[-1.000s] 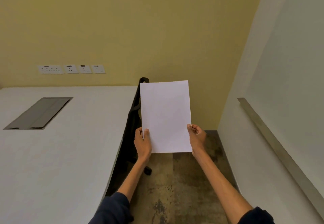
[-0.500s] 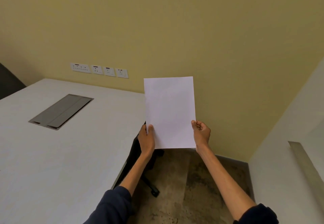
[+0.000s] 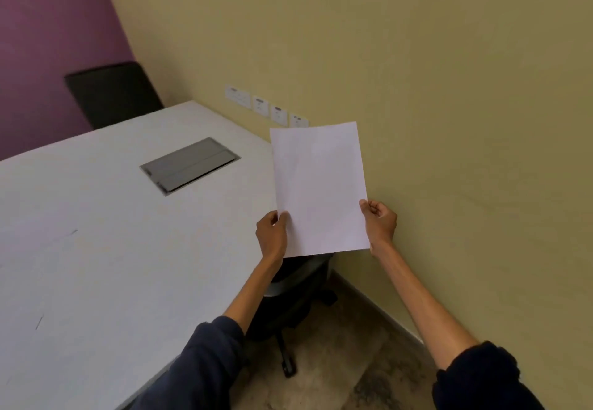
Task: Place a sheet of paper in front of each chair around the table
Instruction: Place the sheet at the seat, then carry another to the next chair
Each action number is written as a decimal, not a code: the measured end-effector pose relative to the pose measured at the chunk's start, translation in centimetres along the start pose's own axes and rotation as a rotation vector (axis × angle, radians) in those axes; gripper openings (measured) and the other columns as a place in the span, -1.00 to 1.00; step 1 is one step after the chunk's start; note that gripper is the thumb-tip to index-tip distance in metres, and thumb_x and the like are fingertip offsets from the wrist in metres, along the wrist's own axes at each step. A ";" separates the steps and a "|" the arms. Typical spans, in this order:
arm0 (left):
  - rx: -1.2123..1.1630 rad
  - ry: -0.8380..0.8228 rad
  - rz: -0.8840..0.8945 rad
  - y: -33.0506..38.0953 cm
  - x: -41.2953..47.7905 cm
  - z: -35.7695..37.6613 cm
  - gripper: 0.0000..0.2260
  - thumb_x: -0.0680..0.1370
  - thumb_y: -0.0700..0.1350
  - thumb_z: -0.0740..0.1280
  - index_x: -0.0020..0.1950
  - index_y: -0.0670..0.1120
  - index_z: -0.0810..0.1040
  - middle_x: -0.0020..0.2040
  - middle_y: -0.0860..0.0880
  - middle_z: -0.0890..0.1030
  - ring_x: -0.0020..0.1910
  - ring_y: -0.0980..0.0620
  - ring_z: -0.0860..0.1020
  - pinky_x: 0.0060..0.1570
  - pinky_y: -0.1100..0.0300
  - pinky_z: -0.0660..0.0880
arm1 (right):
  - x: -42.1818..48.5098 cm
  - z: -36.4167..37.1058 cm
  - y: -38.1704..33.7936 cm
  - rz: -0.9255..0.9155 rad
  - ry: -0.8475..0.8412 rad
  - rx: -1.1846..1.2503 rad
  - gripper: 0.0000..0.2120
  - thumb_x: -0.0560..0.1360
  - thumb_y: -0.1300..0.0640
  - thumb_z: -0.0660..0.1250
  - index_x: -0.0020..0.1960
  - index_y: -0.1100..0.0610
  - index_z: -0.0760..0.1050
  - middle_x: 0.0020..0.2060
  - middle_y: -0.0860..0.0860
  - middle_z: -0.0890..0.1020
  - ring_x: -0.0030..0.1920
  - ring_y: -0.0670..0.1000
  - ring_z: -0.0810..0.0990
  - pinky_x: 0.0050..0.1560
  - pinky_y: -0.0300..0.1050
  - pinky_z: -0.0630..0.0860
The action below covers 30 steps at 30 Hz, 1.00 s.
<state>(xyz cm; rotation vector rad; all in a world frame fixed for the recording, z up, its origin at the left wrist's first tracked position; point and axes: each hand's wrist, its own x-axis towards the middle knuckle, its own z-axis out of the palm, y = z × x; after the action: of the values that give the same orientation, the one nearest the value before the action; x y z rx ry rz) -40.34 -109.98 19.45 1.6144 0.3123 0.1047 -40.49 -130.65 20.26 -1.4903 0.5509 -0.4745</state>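
Both hands held one white sheet of paper (image 3: pixel 319 189) upright in the air, above the table's right edge and the chair tucked beneath it. Left hand (image 3: pixel 271 236) gripped the sheet's lower left edge: thumb lay on the near face, the other fingers were hidden behind the paper. Right hand (image 3: pixel 380 221) pinched the lower right edge, fingers curled tight into a loose fist, thumb tip against the margin. Neither hand was spread; both closed on the paper.

The sheet was blank, slightly tilted, and not touching the table (image 3: pixel 96 249). The white tabletop carried a grey inset cable hatch (image 3: pixel 190 164) near its middle. A dark chair (image 3: pixel 295 294) sat under the table edge, just below the sheet. A second dark chair (image 3: pixel 112 95) stood at the far end against the purple wall. Wall sockets (image 3: pixel 266 106) lined the yellow wall behind the paper's top edge.
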 end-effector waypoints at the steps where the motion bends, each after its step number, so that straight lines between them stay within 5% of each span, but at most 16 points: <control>1: 0.003 0.038 -0.015 -0.1 0.9 -0.3 -0.77 0.57 -0.12 0.30 -0.22 -0.23 0.47 -0.24 -0.13 0.50 -0.30 0.00 0.40 -0.22 0.16 0.33 | 1.2 1.2 0.1 0.003 -0.037 -0.002 -0.93 0.51 0.19 0.41 -0.05 0.20 0.59 -0.25 -0.07 0.62 -0.22 -0.10 0.56 -0.29 -0.49 0.47; 7: 0.028 0.208 -0.050 -2.6 7.3 -2.4 -0.78 0.54 -0.06 0.40 0.04 -0.21 0.64 -0.03 -0.08 0.65 -0.08 -0.07 0.59 0.02 0.08 0.54 | 7.0 9.2 1.9 0.031 -0.249 -0.069 -0.94 0.52 0.15 0.41 -0.08 0.14 0.59 -0.22 -0.05 0.63 -0.17 -0.08 0.57 -0.12 -0.33 0.51; 17: 0.017 0.373 -0.196 -8.5 15.0 -7.0 -0.82 0.50 -0.08 0.42 -0.21 -0.17 0.61 -0.23 -0.08 0.62 -0.27 -0.06 0.50 -0.20 0.08 0.43 | 12.2 20.5 6.8 0.079 -0.596 -0.295 -0.87 0.48 0.12 0.45 -0.03 0.17 0.63 -0.15 0.01 0.66 -0.12 -0.08 0.59 -0.13 -0.36 0.46; 30: 0.215 0.470 -0.451 -14.8 19.1 -7.2 -0.78 0.43 0.01 0.50 -0.22 -0.14 0.62 -0.28 -0.06 0.66 -0.27 -0.07 0.64 -0.11 0.11 0.55 | 18.3 28.0 15.7 0.144 -0.894 -0.745 -0.92 0.48 0.18 0.42 -0.08 0.19 0.62 -0.09 0.03 0.63 0.01 0.03 0.58 0.16 -0.06 0.51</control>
<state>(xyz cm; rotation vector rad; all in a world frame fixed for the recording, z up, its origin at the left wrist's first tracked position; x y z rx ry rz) -25.90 -97.44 2.97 1.6793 1.0722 0.1062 -9.53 -119.14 3.70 -2.1336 0.0944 0.5839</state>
